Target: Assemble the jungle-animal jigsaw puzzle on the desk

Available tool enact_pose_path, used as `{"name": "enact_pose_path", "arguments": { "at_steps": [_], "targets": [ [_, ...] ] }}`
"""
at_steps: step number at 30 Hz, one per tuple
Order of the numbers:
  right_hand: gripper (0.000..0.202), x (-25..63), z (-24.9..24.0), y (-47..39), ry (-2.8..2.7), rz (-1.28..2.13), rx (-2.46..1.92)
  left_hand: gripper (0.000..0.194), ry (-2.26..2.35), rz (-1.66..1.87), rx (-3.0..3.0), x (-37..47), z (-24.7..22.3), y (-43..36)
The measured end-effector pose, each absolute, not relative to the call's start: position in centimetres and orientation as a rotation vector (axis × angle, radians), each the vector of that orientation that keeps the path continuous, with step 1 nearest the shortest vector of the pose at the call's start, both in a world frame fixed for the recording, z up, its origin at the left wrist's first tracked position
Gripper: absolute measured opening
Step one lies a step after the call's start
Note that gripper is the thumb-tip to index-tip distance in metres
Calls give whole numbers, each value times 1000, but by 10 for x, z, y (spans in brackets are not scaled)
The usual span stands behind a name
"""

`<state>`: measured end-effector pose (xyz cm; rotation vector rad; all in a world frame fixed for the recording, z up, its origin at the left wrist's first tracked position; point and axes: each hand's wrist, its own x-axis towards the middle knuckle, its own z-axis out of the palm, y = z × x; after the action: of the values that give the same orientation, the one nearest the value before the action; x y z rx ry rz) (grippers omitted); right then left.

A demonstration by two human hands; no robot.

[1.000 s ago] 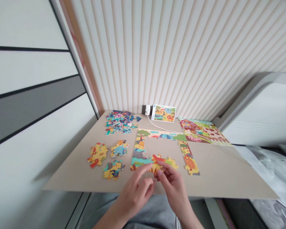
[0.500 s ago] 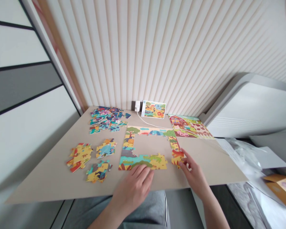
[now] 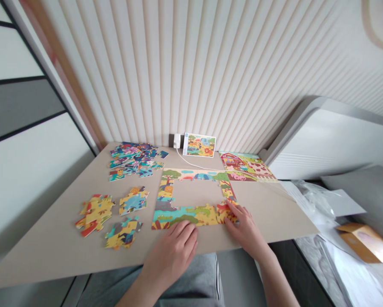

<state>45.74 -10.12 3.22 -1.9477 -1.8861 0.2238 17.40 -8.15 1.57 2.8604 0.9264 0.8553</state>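
A jigsaw border (image 3: 175,216) with an animal scene lies on the table, its middle bare. My left hand (image 3: 175,247) rests along its lower edge, palm down, fingers extended and lying on the edge, gripping nothing. At the lower right, my right hand (image 3: 246,230) has its index finger and thumb on the orange-and-yellow corner puzzle piece (image 3: 222,212). That piece sits against the bottom strip and the right side, partly covered by the fingers. Small groups of loose puzzle pieces, one yellow and red (image 3: 97,212), one with blue (image 3: 134,201) and one mixed (image 3: 123,233), lie to the left.
A heap of dark purple and teal pieces (image 3: 135,157) is at the back left. A picture card (image 3: 199,145) leans on the wall beside a white charger (image 3: 177,140), whose cable crosses the table to a farm puzzle (image 3: 247,167). An orange box (image 3: 365,243) lies at right.
My right hand has brought the corner piece left, closing the gap to the bottom strip. My left hand stays at the lower edge. The whole view has shifted slightly.
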Motion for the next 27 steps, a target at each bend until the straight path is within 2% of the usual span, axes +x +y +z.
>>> {"name": "enact_pose_path", "arguments": {
  "at_steps": [4, 8, 16, 23, 27],
  "targets": [
    [56, 458, 25, -100, -1873, 103, -1963, 26, 930, 826, 2867, 174, 16, -81],
    [41, 457, 23, -102, -1989, 12, -1902, 26, 925, 829, 2877, 174, 17, -81],
    [28, 445, 35, -113, -2141, -210, -1874, 27, 927, 798, 2877, 173, 16, -81],
    [24, 439, 31, -110, -2075, -199, -1919, 27, 936, 814, 2877, 174, 16, -81],
    [30, 440, 25, -111, -2039, -190, -1862, 27, 925, 809, 2895, 173, 16, -81]
  ]
}}
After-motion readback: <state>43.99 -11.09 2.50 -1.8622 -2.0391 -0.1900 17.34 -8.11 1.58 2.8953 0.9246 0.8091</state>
